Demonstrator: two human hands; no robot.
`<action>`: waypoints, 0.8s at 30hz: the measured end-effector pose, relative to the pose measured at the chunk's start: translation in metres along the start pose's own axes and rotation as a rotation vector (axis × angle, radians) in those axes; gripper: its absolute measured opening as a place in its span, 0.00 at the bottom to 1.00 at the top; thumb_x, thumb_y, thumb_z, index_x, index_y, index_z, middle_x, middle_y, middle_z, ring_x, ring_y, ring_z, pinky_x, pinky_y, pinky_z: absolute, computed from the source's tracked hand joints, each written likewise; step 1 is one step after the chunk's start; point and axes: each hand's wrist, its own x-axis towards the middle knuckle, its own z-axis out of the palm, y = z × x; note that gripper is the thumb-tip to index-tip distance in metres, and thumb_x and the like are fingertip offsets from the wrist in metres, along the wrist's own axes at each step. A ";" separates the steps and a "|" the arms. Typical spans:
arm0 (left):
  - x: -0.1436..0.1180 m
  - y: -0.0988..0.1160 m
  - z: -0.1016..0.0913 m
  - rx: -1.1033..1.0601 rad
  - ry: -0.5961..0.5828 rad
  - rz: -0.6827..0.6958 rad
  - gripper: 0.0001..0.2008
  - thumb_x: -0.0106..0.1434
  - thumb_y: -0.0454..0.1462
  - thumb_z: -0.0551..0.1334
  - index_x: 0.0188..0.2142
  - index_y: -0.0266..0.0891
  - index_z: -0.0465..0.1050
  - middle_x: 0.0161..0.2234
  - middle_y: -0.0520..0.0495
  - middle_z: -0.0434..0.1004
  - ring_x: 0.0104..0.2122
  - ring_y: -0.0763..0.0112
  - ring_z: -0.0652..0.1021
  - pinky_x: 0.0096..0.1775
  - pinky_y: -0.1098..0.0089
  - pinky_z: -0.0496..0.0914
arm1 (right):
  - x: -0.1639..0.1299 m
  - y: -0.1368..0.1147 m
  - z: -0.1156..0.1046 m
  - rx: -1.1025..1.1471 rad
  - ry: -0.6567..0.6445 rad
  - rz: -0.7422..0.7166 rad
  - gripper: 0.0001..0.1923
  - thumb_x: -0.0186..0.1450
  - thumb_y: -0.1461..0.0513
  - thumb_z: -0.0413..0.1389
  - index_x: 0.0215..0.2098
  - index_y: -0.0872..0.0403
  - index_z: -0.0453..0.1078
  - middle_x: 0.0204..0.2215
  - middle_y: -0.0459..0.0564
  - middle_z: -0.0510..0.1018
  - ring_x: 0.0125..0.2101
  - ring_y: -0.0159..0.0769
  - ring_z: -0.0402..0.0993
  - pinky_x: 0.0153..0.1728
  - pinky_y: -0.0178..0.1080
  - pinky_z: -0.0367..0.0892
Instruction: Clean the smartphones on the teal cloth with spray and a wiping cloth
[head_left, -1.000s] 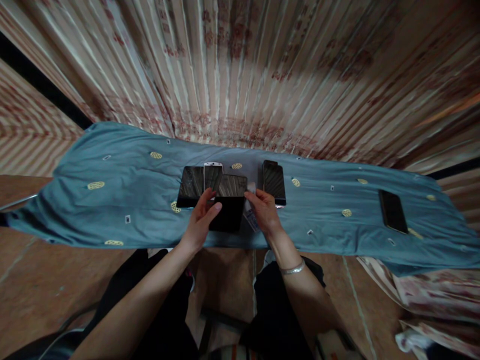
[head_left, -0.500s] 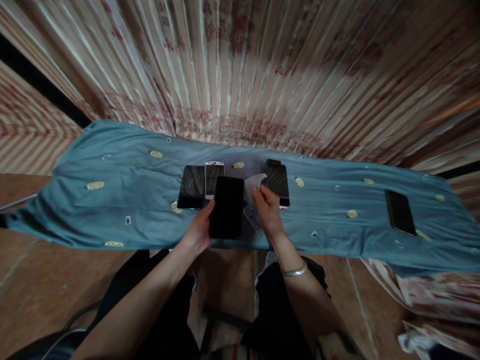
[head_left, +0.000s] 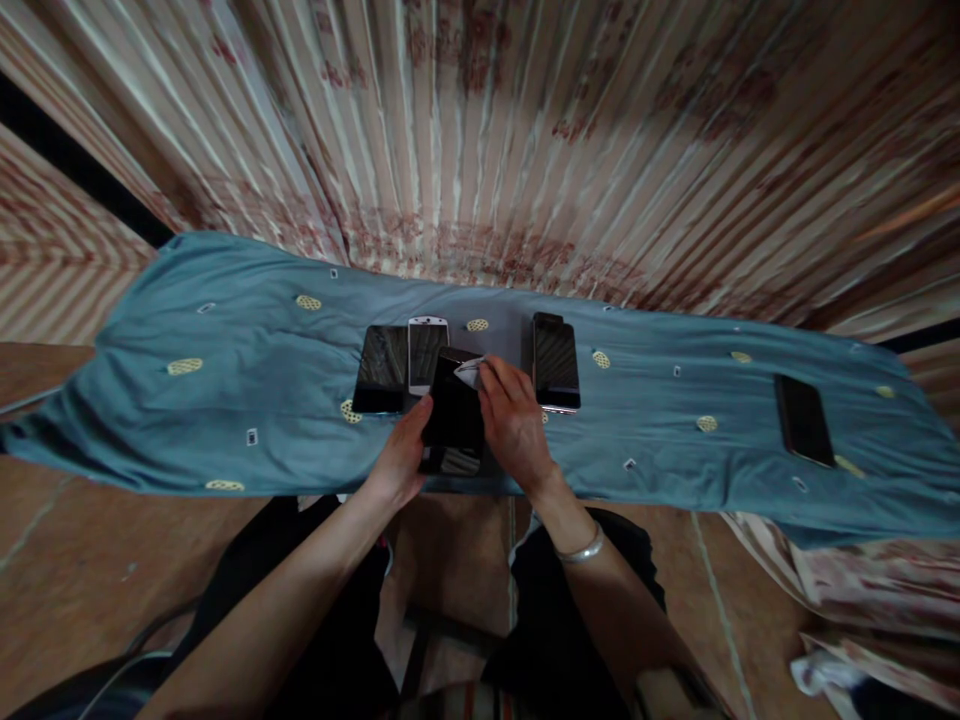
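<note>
Left hand (head_left: 401,462) has its fingers wrapped round the left edge of a black phone (head_left: 454,415), propping it just above the near edge of the blue cloth (head_left: 225,400), right in the middle. Right hand (head_left: 514,425) has its fingertips pinched tight on a small pale wipe (head_left: 470,372), pressed against the top of the screen.

What could go wrong, as I see it: the phone is held only along one edge, so a hard push from the wipe could twist it out of that grip. It sits close to the cloth's edge, with hard floor (head_left: 90,590) below, so a slip would likely be a real drop. The cloth looks loose and creased, so anything nudged could slide with it. The white phone (head_left: 426,352) and dark phone (head_left: 381,370) lie touching each other just behind the held one, easy to knock with a knuckle.

Materials: the phones are flat, glossy slabs, glass fronts catching reflections. The cloth is soft, matte, dotted with little yellow ovals. Another phone (head_left: 556,362) lies just right of the hands, and one more (head_left: 803,420) well off to the right. The ribbed curtain (head_left: 525,130) behind is pleated fabric with a reddish print.
</note>
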 end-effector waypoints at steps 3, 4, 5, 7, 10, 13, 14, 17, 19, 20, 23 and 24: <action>-0.001 -0.001 0.002 0.001 0.014 -0.005 0.18 0.61 0.45 0.68 0.44 0.34 0.80 0.49 0.39 0.83 0.59 0.50 0.76 0.60 0.56 0.71 | 0.000 0.002 -0.001 0.023 -0.038 -0.025 0.23 0.74 0.66 0.43 0.63 0.53 0.68 0.58 0.58 0.75 0.59 0.44 0.69 0.62 0.52 0.65; -0.002 -0.002 0.002 0.012 0.012 0.001 0.19 0.60 0.46 0.68 0.44 0.34 0.80 0.48 0.39 0.84 0.59 0.50 0.75 0.59 0.56 0.71 | 0.001 0.003 -0.001 0.020 -0.042 -0.023 0.23 0.74 0.67 0.43 0.63 0.53 0.69 0.57 0.58 0.76 0.58 0.44 0.69 0.62 0.51 0.65; -0.002 -0.002 0.002 0.025 0.007 0.010 0.19 0.60 0.46 0.69 0.45 0.34 0.80 0.48 0.39 0.84 0.59 0.50 0.75 0.59 0.56 0.71 | 0.001 0.004 -0.001 0.012 -0.038 -0.017 0.23 0.74 0.67 0.42 0.62 0.54 0.69 0.56 0.58 0.77 0.57 0.44 0.70 0.62 0.51 0.66; -0.003 -0.004 0.002 0.053 -0.016 0.024 0.20 0.59 0.47 0.69 0.44 0.35 0.80 0.47 0.40 0.84 0.60 0.49 0.74 0.59 0.56 0.71 | 0.003 0.005 -0.002 -0.008 -0.022 -0.009 0.23 0.74 0.67 0.42 0.61 0.54 0.70 0.55 0.58 0.77 0.56 0.44 0.70 0.61 0.50 0.66; -0.005 -0.007 0.002 0.080 -0.062 0.038 0.22 0.57 0.50 0.70 0.45 0.37 0.81 0.48 0.41 0.84 0.61 0.49 0.73 0.60 0.55 0.70 | 0.005 0.004 -0.002 -0.031 0.010 -0.021 0.23 0.74 0.67 0.42 0.60 0.56 0.71 0.55 0.58 0.77 0.55 0.44 0.70 0.61 0.49 0.66; -0.007 -0.009 0.005 0.093 -0.105 0.067 0.25 0.55 0.52 0.71 0.46 0.38 0.81 0.52 0.41 0.82 0.62 0.49 0.72 0.62 0.55 0.68 | 0.005 0.002 0.000 -0.037 0.040 -0.049 0.22 0.74 0.67 0.42 0.60 0.59 0.71 0.55 0.60 0.77 0.55 0.45 0.70 0.60 0.50 0.68; -0.007 -0.010 0.005 0.099 -0.119 0.074 0.25 0.55 0.52 0.71 0.46 0.38 0.81 0.54 0.42 0.81 0.63 0.49 0.71 0.62 0.55 0.67 | 0.005 0.000 0.000 -0.036 0.049 -0.065 0.22 0.74 0.67 0.42 0.59 0.60 0.71 0.55 0.61 0.77 0.55 0.45 0.70 0.59 0.49 0.68; -0.007 -0.011 0.007 0.126 -0.128 0.092 0.27 0.55 0.53 0.70 0.48 0.38 0.81 0.57 0.41 0.79 0.64 0.49 0.70 0.64 0.54 0.63 | 0.006 -0.002 0.001 -0.035 0.071 -0.114 0.21 0.74 0.67 0.43 0.58 0.61 0.72 0.55 0.61 0.77 0.55 0.44 0.70 0.58 0.47 0.69; -0.007 -0.012 0.006 0.138 -0.116 0.094 0.28 0.54 0.54 0.71 0.48 0.37 0.81 0.56 0.41 0.79 0.64 0.49 0.70 0.65 0.54 0.61 | 0.006 -0.002 0.001 -0.036 0.082 -0.122 0.21 0.74 0.67 0.44 0.58 0.60 0.72 0.55 0.60 0.77 0.55 0.43 0.70 0.58 0.46 0.70; -0.007 -0.013 0.006 0.138 -0.115 0.091 0.29 0.53 0.54 0.71 0.47 0.38 0.81 0.56 0.41 0.79 0.64 0.49 0.70 0.65 0.54 0.61 | 0.007 -0.001 0.000 -0.037 0.089 -0.119 0.21 0.74 0.67 0.44 0.59 0.59 0.72 0.54 0.59 0.78 0.55 0.43 0.71 0.58 0.47 0.70; -0.006 -0.015 0.005 0.136 -0.127 0.086 0.27 0.53 0.54 0.71 0.46 0.39 0.82 0.55 0.42 0.80 0.63 0.50 0.71 0.65 0.55 0.61 | 0.007 0.000 -0.001 -0.040 0.090 -0.100 0.21 0.74 0.68 0.44 0.60 0.58 0.71 0.54 0.59 0.77 0.55 0.44 0.71 0.58 0.49 0.70; -0.006 -0.015 0.005 0.138 -0.131 0.090 0.27 0.53 0.54 0.71 0.45 0.39 0.82 0.54 0.42 0.81 0.63 0.50 0.71 0.65 0.55 0.61 | 0.007 0.000 -0.002 -0.040 0.083 -0.095 0.21 0.74 0.68 0.44 0.60 0.57 0.71 0.54 0.59 0.77 0.55 0.44 0.71 0.58 0.49 0.69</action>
